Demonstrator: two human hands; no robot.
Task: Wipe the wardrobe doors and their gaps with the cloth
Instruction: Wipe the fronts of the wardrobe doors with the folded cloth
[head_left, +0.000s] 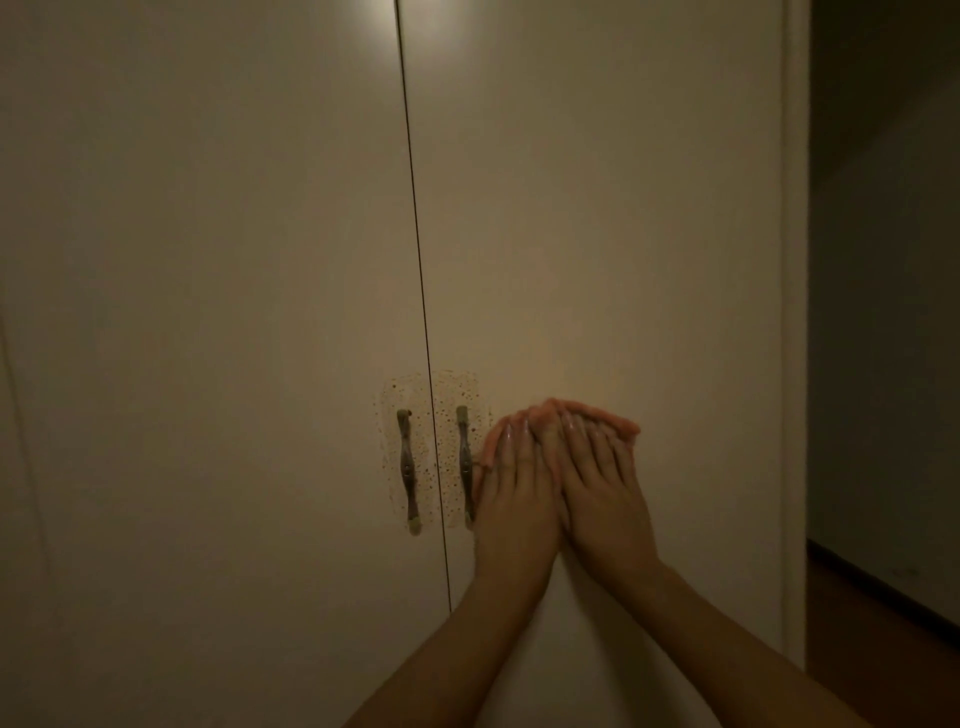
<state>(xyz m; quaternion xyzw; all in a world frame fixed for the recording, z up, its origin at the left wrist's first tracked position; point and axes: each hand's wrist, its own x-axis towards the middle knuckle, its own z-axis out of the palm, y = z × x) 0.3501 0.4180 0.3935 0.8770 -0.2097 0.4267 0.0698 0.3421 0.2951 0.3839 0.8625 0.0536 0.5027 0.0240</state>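
Observation:
Two pale wardrobe doors fill the view, the left door (208, 312) and the right door (597, 234), split by a thin dark gap (421, 291). An orange-pink cloth (621, 423) lies flat against the right door, just right of its handle. My left hand (514, 488) and my right hand (597, 483) press on the cloth side by side with straight fingers. Most of the cloth is hidden under my hands; only its top and side edges show.
Two metal handles (408, 470) (464, 457) flank the gap, each backed by a speckled patch. The wardrobe's right side panel (795, 312) borders a dark passage with a dark wall (883, 260) and a wooden floor (883, 623).

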